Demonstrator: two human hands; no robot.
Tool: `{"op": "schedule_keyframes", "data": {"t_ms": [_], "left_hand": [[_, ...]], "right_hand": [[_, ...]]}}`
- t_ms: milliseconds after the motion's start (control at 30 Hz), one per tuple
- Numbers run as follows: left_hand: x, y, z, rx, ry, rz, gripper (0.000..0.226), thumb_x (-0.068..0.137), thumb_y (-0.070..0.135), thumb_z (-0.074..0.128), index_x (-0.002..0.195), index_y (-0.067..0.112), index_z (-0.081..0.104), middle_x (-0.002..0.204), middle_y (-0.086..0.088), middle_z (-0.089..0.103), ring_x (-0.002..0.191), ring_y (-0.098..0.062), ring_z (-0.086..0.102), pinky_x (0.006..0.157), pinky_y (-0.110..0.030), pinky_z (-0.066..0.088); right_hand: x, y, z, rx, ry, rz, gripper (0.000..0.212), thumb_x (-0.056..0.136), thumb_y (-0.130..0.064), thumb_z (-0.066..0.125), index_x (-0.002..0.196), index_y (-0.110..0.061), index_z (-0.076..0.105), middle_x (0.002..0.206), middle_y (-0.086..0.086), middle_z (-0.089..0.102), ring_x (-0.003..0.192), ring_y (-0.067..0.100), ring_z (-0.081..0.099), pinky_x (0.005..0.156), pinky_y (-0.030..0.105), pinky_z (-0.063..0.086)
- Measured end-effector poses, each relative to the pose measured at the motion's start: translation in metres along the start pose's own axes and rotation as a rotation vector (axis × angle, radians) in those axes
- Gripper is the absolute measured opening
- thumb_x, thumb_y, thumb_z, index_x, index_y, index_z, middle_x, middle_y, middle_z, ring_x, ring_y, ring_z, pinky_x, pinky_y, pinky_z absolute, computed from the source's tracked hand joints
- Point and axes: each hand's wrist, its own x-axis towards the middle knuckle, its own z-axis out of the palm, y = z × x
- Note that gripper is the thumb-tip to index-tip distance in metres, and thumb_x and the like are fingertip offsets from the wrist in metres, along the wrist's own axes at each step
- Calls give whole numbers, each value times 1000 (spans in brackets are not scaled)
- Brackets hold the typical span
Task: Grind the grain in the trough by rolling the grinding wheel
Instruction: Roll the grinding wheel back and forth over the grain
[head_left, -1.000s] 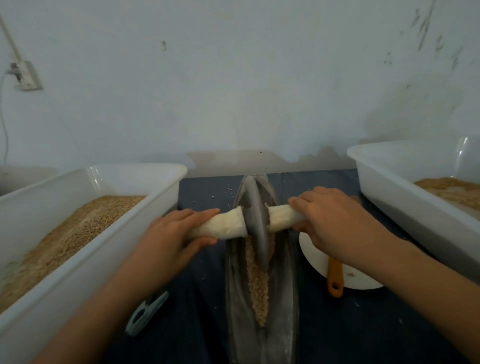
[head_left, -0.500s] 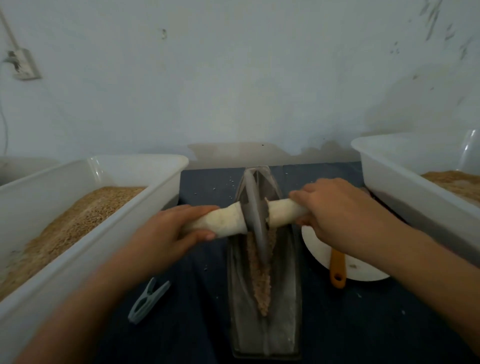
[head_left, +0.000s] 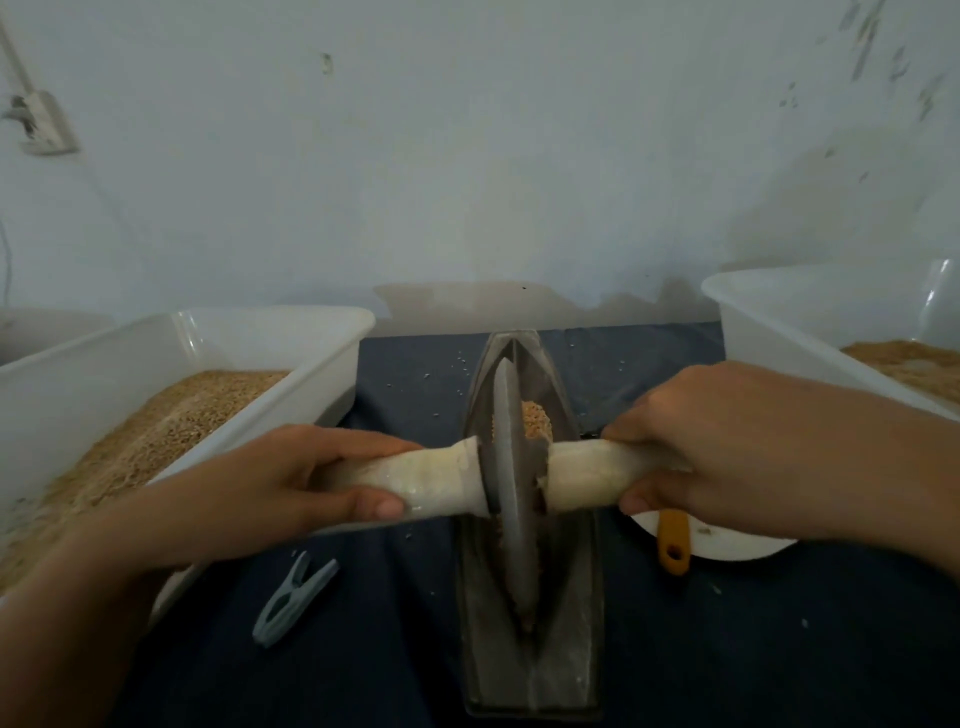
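Note:
A dark metal boat-shaped trough (head_left: 566, 623) lies lengthwise on the dark cloth in front of me. The grey grinding wheel (head_left: 511, 483) stands on edge in its groove, near the middle. A pale wrapped axle handle (head_left: 436, 480) sticks out on both sides of the wheel. My left hand (head_left: 291, 483) grips the left end and my right hand (head_left: 727, 447) grips the right end. Brown grain (head_left: 535, 418) is heaped in the groove just beyond the wheel; a thin line of it shows under the wheel's near edge.
A white tub (head_left: 291, 332) of grain stands on the left, another white tub (head_left: 779, 306) with grain on the right. A white plate (head_left: 727, 545) with an orange-handled tool (head_left: 674, 543) lies right of the trough. A grey clothes peg (head_left: 293, 597) lies at left front. A wall is close behind.
The wheel has rolled towards me along the trough, from the far end to about the middle. Grain now shows beyond the wheel instead of in front of it. Both hands keep their grip.

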Motion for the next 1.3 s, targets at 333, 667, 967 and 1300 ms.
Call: {"op": "schedule_keyframes", "data": {"t_ms": [333,667,967,1300], "left_hand": [[33,-8,34,425,489,26,50,85,37,60,132,35,46,100,17,52,91,-4,49,81,-23,37],[0,4,1,7,28,52,42,77,63,58,118,58,50,109,25,65,101,4,60,84,-12,45],[34,-4,39,540,542,23,48,86,33,62,132,26,51,108,2,61,97,-17,55,83,-30,39],[-2,3,0,14,-21,14,36,85,47,57,119,51,53,108,18,66,100,-3,62,86,-22,48]], "right_hand": [[36,12,41,-205,247,70,32,93,-40,49,122,-28,48,115,-7,56,103,13,50,88,26,34],[-3,4,-2,20,-61,-6,28,82,-58,55,94,-33,59,83,-7,62,73,5,56,67,24,46],[38,15,44,-181,251,90,37,94,-39,48,128,-26,43,122,-6,54,108,14,48,88,25,34],[-4,-9,-4,-69,-12,-17,30,86,-55,52,101,-30,61,92,-7,63,85,9,59,74,24,46]]}}
